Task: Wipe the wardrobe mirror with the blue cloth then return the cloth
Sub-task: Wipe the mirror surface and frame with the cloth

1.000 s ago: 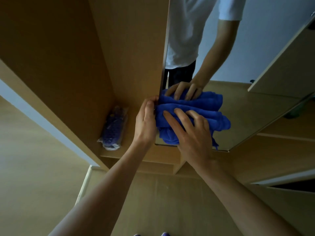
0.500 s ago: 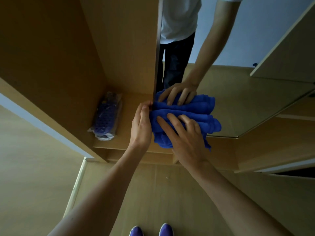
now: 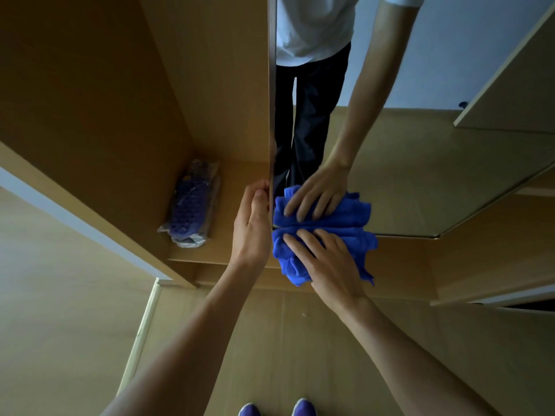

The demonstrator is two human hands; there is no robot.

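Observation:
The blue cloth (image 3: 289,265) is bunched against the wardrobe mirror (image 3: 405,175) at its lower left corner and hangs a little past the bottom edge. My right hand (image 3: 327,259) presses it flat with straight, spread fingers. My left hand (image 3: 252,226) is just left of the cloth, its fingers curled round the mirror door's edge (image 3: 271,115). The mirror reflects the cloth, my right hand and my body.
A plastic-wrapped purple item (image 3: 192,211) lies on the low wardrobe shelf left of the door. The wardrobe side panel (image 3: 90,115) stands further left. My purple shoes (image 3: 249,409) are on the wooden floor below. Another wooden panel (image 3: 480,265) runs along the right.
My right hand and the cloth have slid down to the mirror's bottom edge. My left hand has kept its hold on the door edge. The view tilted down and my shoes came into sight.

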